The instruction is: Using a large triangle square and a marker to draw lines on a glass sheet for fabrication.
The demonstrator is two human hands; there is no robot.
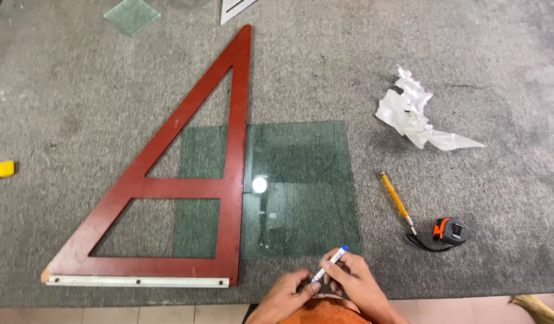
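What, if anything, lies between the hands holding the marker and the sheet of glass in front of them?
Nothing visible. The right hand and left hand hold the marker just at the glass sheet's near edge, with only bare carpet between. The red wooden triangle covers the glass's left part, off to the side.

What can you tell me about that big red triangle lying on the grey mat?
The red triangle looks like a wooden set square, an open frame with one crossbar. A pale metal strip with dark screws runs along its base. It lies flat on the grey carpet, its upright edge across the green glass sheet. Neither hand touches it.
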